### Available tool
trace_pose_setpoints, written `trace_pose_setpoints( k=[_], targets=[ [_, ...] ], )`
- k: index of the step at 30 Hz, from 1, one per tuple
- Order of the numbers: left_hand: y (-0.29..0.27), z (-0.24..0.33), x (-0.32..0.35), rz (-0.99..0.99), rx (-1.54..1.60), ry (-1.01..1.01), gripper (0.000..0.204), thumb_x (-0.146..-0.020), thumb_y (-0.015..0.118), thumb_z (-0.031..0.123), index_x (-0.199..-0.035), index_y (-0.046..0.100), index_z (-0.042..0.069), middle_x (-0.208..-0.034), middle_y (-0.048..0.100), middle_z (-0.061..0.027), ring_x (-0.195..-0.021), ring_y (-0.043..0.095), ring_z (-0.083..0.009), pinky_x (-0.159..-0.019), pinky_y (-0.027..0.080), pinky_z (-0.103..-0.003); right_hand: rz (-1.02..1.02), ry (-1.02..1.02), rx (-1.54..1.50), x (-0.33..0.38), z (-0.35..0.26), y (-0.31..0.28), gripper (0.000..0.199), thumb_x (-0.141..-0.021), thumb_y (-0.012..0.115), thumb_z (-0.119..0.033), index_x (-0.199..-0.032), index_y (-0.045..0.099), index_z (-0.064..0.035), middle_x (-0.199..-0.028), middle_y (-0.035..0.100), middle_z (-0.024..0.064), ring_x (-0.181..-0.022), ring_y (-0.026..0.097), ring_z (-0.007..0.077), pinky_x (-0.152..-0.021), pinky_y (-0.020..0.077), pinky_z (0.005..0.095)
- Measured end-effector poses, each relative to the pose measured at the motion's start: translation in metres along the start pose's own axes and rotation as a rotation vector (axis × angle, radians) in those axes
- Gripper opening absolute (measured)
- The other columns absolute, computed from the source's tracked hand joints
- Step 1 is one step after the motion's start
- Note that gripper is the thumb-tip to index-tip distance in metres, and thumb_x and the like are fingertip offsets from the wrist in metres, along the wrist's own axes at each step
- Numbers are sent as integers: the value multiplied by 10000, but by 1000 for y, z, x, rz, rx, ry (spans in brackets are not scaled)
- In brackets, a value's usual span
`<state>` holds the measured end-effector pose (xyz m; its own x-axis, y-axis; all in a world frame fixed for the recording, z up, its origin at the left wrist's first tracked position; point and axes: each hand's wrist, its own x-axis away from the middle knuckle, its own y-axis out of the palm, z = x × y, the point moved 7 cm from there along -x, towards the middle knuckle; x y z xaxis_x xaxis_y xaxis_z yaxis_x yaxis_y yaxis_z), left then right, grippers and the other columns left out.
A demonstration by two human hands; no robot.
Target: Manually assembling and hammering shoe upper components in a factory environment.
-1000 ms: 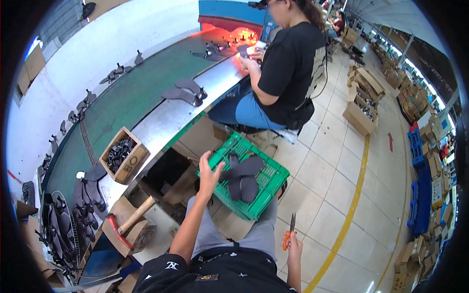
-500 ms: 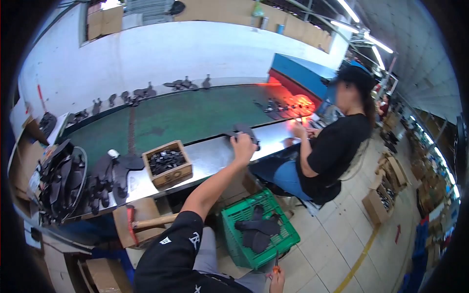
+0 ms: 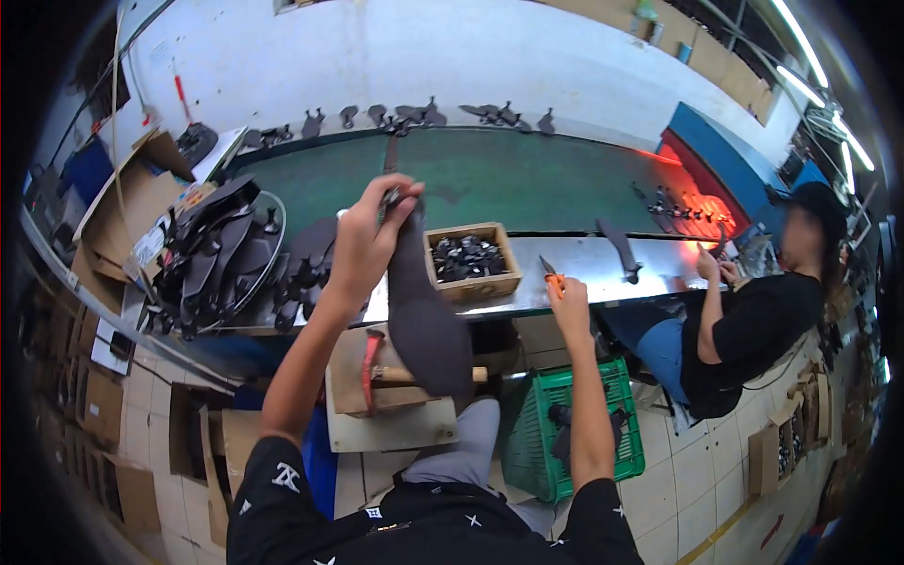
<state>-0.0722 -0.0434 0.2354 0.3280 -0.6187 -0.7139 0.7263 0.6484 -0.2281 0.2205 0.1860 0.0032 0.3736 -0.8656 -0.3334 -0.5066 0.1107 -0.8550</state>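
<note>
White wall (image 3: 395,56) ran behind a long green conveyor belt (image 3: 490,179) w/ steel bench (image 3: 574,282) in front. Tiled floor (image 3: 716,471), cardboard boxes (image 3: 122,198) at left, strip lights (image 3: 800,56) overhead.

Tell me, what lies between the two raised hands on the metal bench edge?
In the head view, a small wooden box of dark parts sits between the left hand and right hand.

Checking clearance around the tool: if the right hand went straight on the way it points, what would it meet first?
Probably the metal bench top: the right hand with its orange-handled cutter points across it towards the green belt. Depth is uncertain.
</note>
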Motion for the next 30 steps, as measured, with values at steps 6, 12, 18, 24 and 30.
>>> trace_pose_setpoints(
  k=[6,12,18,24,30],
  targets=[
    [-96,-51,126,31,-317,-122,212,-979,568,109,-1157,575,-8,-1095,716,-131,-1027,675,-254,-913,482,-326,-144,-295,-464,84,-201,-20,681,-793,775,-392,-1279,519,11,-1252,555,245,-1143,531,441,-1003,433,438],
    [-94,-81,178,52,-2,-352,332,-1016,543,257,-1178,549,-34,-1113,709,-172,-1104,654,-254,-983,468,-343,-378,-544,73,185,-215,8,680,-779,751,-413,-1306,496,-67,-917,642,133,-689,643,291,-645,526,353],
    [-47,-130,190,-214,-124,-338,179,-995,547,126,-1140,576,25,-1113,706,-149,-1208,608,-310,-1150,288,-484,-281,-194,-219,226,-113,-34,340,-704,816,-248,-906,608,-71,-697,644,115,-627,662,286,-557,512,368],
    [-21,-109,150,-240,-256,-148,305,-910,658,136,-1180,596,8,-1221,634,-174,-1154,597,-348,-1010,444,-434,-141,113,-421,289,-72,-65,228,-712,769,-122,-738,561,-33,-593,564,118,-501,587,291,-492,440,357],
    [86,-140,70,-387,-595,208,134,-854,690,133,-915,647,21,-906,619,-121,-918,618,-308,-799,507,-436,10,326,-791,305,-102,-39,260,-881,744,-237,-799,609,-31,-623,435,-15,-583,412,91,-535,357,279]
  ],
)
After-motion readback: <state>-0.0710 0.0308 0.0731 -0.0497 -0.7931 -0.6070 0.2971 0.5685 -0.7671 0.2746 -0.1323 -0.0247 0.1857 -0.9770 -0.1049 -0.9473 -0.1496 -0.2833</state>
